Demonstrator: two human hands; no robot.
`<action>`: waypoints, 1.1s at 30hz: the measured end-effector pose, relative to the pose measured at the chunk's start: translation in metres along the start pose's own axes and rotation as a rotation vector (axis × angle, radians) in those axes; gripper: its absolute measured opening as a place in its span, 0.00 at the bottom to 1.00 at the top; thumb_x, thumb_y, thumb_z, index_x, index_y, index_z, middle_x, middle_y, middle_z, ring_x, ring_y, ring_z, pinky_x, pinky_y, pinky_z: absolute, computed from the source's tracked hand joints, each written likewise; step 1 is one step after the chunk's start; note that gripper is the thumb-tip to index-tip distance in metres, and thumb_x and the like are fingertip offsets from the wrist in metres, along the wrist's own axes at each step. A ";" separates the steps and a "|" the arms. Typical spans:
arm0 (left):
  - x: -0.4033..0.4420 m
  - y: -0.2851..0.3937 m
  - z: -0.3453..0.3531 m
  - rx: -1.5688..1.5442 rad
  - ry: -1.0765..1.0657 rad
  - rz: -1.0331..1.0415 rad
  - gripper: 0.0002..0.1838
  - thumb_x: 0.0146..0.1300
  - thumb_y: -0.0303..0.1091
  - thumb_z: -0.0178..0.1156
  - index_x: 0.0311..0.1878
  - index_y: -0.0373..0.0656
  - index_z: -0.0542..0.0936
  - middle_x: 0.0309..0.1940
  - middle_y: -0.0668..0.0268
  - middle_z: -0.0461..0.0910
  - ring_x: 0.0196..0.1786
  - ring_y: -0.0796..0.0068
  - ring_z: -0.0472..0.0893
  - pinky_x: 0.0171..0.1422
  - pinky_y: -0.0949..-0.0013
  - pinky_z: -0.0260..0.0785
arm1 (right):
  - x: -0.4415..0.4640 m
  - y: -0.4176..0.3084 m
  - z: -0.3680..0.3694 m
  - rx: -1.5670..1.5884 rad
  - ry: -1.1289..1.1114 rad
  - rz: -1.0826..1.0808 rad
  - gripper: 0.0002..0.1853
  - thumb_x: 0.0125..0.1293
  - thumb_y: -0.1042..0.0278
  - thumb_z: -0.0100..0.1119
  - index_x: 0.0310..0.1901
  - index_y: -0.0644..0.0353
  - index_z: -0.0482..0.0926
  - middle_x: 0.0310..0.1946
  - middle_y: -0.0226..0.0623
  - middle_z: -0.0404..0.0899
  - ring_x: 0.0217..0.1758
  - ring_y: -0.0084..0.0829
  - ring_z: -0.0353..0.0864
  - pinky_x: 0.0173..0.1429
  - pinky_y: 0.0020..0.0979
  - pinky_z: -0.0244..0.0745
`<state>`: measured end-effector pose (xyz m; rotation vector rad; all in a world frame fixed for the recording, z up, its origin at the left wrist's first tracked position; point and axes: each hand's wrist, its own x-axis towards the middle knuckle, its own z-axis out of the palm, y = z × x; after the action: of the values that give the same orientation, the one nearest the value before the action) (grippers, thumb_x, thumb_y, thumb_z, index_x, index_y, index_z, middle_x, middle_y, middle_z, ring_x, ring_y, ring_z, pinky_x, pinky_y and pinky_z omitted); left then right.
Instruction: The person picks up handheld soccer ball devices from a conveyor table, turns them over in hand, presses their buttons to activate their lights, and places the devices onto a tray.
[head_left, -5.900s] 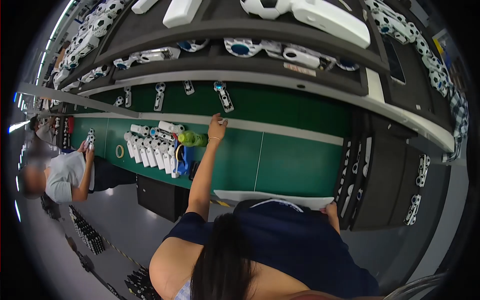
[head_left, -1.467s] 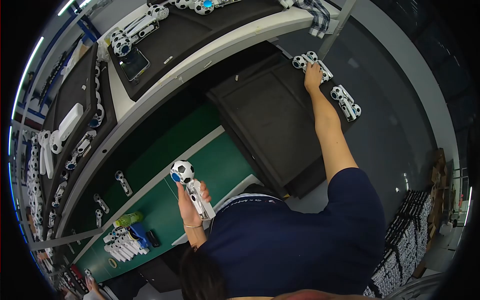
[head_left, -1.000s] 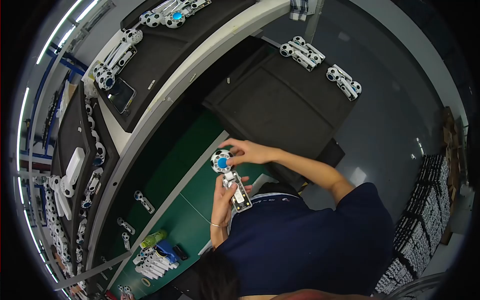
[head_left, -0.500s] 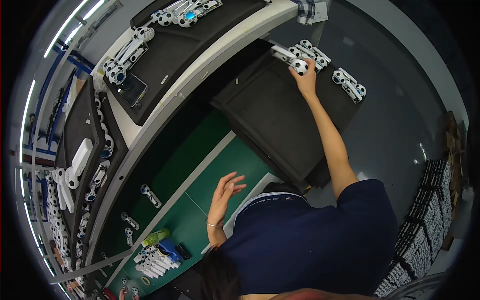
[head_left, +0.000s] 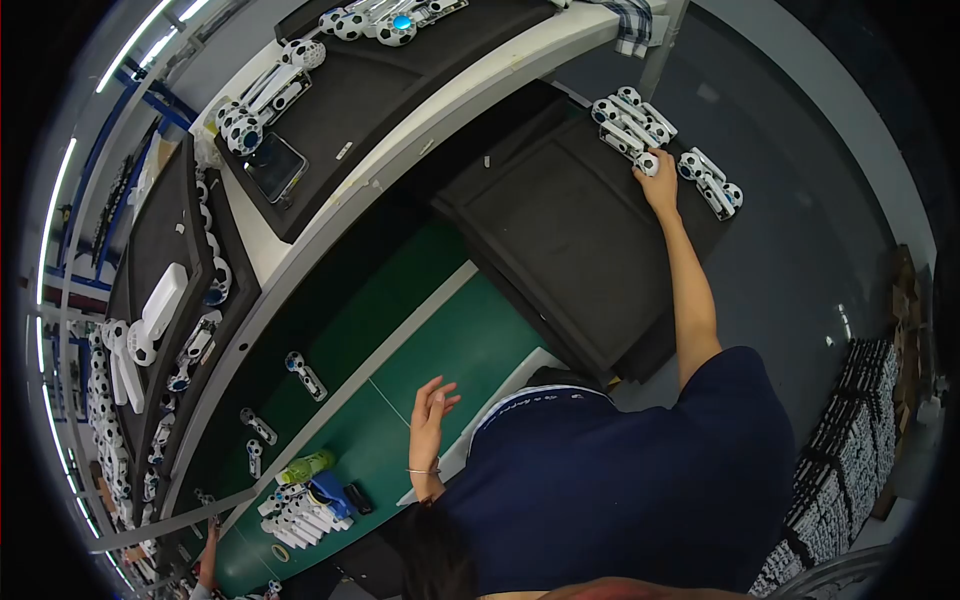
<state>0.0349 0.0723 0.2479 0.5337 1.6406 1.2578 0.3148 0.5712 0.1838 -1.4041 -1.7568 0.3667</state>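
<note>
Pinching one white, black-spotted, ball-ended stick (head_left: 648, 165), the right hand (head_left: 660, 183) curls (left hand (head_left: 427, 415) empty, fingers loosely apart).

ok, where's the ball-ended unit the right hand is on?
Upper right of the head view: the unit is near the black tray's far edge, beside other ball-ended units, with the right hand at its ball.

Grey floor (head_left: 790, 265), green bench (head_left: 485, 322), strip lights (head_left: 57, 220)

Football-patterned devices (head_left: 636, 122) lie along one edge of the black tray (head_left: 555, 235).
</note>
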 end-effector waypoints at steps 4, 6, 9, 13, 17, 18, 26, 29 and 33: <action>0.008 0.000 0.006 0.015 -0.039 -0.013 0.20 0.71 0.40 0.46 0.60 0.40 0.67 0.52 0.59 0.76 0.50 0.71 0.77 0.58 0.68 0.66 | -0.020 0.034 -0.033 -0.073 0.091 0.009 0.26 0.46 0.66 0.68 0.49 0.56 0.72 0.46 0.44 0.72 0.51 0.47 0.73 0.54 0.40 0.69; 0.012 0.000 0.009 0.040 -0.080 -0.026 0.20 0.71 0.41 0.46 0.60 0.40 0.67 0.52 0.59 0.76 0.50 0.71 0.77 0.58 0.68 0.66 | -0.035 0.045 -0.052 -0.088 0.082 0.048 0.25 0.47 0.66 0.67 0.49 0.56 0.72 0.47 0.44 0.72 0.51 0.47 0.73 0.54 0.40 0.69; 0.018 0.002 0.011 0.112 -0.160 -0.011 0.20 0.71 0.41 0.47 0.60 0.40 0.66 0.52 0.59 0.76 0.50 0.70 0.77 0.57 0.68 0.65 | -0.053 0.048 -0.079 -0.136 0.041 0.097 0.25 0.48 0.66 0.65 0.50 0.57 0.72 0.49 0.44 0.72 0.53 0.47 0.73 0.55 0.40 0.69; 0.021 0.006 0.012 0.133 -0.204 0.006 0.21 0.71 0.41 0.47 0.61 0.40 0.66 0.52 0.58 0.76 0.50 0.70 0.77 0.58 0.68 0.65 | -0.070 0.062 -0.101 -0.193 0.200 0.153 0.26 0.49 0.64 0.66 0.51 0.57 0.73 0.46 0.43 0.73 0.52 0.45 0.73 0.55 0.40 0.68; 0.021 0.003 0.014 0.122 -0.205 0.017 0.21 0.71 0.41 0.47 0.61 0.40 0.66 0.52 0.58 0.75 0.50 0.70 0.77 0.58 0.68 0.65 | -0.079 0.068 -0.109 -0.363 0.212 0.116 0.29 0.52 0.57 0.68 0.56 0.53 0.72 0.50 0.39 0.67 0.56 0.42 0.66 0.58 0.39 0.66; 0.020 0.001 0.015 0.119 -0.208 0.017 0.21 0.71 0.41 0.47 0.61 0.40 0.66 0.52 0.58 0.75 0.50 0.70 0.77 0.58 0.68 0.65 | -0.077 0.069 -0.108 -0.353 0.206 0.136 0.28 0.53 0.58 0.67 0.56 0.52 0.72 0.51 0.40 0.66 0.56 0.42 0.66 0.58 0.39 0.67; 0.011 -0.021 0.004 0.175 -0.186 0.028 0.20 0.71 0.42 0.46 0.61 0.41 0.66 0.52 0.59 0.76 0.50 0.69 0.78 0.57 0.67 0.66 | -0.072 0.069 -0.094 -0.386 0.277 0.198 0.28 0.56 0.61 0.65 0.59 0.51 0.69 0.53 0.42 0.63 0.59 0.44 0.63 0.58 0.41 0.67; 0.006 -0.025 -0.007 0.151 -0.125 0.020 0.20 0.71 0.42 0.46 0.61 0.41 0.67 0.52 0.59 0.76 0.50 0.69 0.78 0.57 0.68 0.66 | -0.076 0.071 -0.090 -0.368 0.325 0.201 0.32 0.56 0.61 0.66 0.61 0.56 0.65 0.55 0.44 0.62 0.60 0.44 0.62 0.61 0.42 0.64; 0.010 -0.055 -0.033 0.290 0.006 0.049 0.20 0.69 0.41 0.48 0.59 0.40 0.67 0.51 0.57 0.77 0.48 0.68 0.79 0.53 0.66 0.69 | -0.077 0.061 -0.081 -0.469 0.423 0.173 0.39 0.49 0.63 0.69 0.61 0.65 0.60 0.55 0.51 0.62 0.59 0.51 0.61 0.62 0.45 0.59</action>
<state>0.0133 0.0440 0.1944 0.7516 1.8366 1.0620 0.4178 0.4998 0.1600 -1.8113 -1.4225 -0.2618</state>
